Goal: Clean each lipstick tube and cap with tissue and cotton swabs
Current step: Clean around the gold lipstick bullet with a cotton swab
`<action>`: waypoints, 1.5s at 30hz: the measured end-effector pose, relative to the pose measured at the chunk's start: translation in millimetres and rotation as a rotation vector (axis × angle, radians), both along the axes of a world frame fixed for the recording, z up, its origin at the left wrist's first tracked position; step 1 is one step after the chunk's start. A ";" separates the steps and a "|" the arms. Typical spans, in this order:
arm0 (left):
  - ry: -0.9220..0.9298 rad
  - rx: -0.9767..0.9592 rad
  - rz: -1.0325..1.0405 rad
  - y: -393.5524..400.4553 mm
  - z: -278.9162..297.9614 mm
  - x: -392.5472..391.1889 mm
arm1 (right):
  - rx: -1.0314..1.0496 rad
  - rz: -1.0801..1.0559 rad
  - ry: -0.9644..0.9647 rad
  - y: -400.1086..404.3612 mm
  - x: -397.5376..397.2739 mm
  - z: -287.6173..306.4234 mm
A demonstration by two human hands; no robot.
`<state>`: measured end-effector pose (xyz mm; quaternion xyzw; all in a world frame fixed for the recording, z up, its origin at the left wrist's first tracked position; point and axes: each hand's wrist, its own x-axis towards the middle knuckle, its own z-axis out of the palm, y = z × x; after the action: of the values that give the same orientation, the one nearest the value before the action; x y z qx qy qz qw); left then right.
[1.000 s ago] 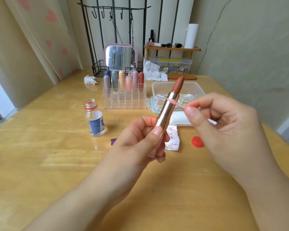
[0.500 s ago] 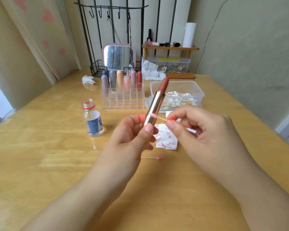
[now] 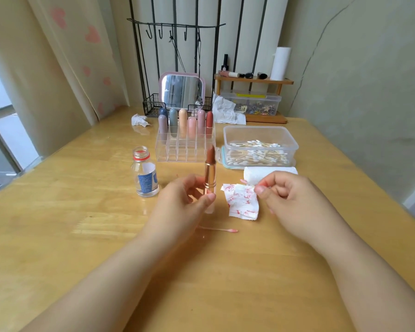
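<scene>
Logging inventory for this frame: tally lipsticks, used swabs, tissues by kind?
Capped lipsticks in organizer: 7
Open lipstick in left hand: 1
Used swab on table: 1
Swab in right hand: 1
Stained tissue: 1
Crumpled tissues: 2
Total: 13

Soft daylight, window-side glare, wide-angle edge warping

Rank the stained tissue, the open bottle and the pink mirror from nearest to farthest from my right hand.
From the right hand:
1. Stained tissue, just left of it, under the fingertips.
2. Open bottle, across the table past the left hand.
3. Pink mirror, at the back by the wire rack.
</scene>
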<state>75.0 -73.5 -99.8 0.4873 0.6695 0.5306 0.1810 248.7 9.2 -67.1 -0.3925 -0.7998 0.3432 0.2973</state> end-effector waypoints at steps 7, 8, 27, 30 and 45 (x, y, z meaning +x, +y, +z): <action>0.193 -0.084 0.063 4.5 -1.4 3.8 | -0.026 0.078 -0.197 -3.5 2.0 2.1; 0.203 -0.082 0.066 4.2 -1.0 4.2 | -0.016 0.076 -0.207 -3.8 1.9 2.6; 0.504 -0.197 0.220 -5.6 5.2 -23.1 | 0.001 0.116 -0.222 -9.0 0.3 5.0; 0.658 -0.402 0.181 -4.5 4.3 -24.0 | -0.006 0.139 -0.222 -11.0 0.0 6.7; -0.027 -0.241 -0.133 -39.2 49.8 -23.9 | 0.040 0.261 0.017 -26.2 -2.0 15.3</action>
<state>51.1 -112.8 -50.0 0.4984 0.6920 0.4396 0.2821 246.7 -17.0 -51.8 -0.2763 -0.8481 0.3665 0.2647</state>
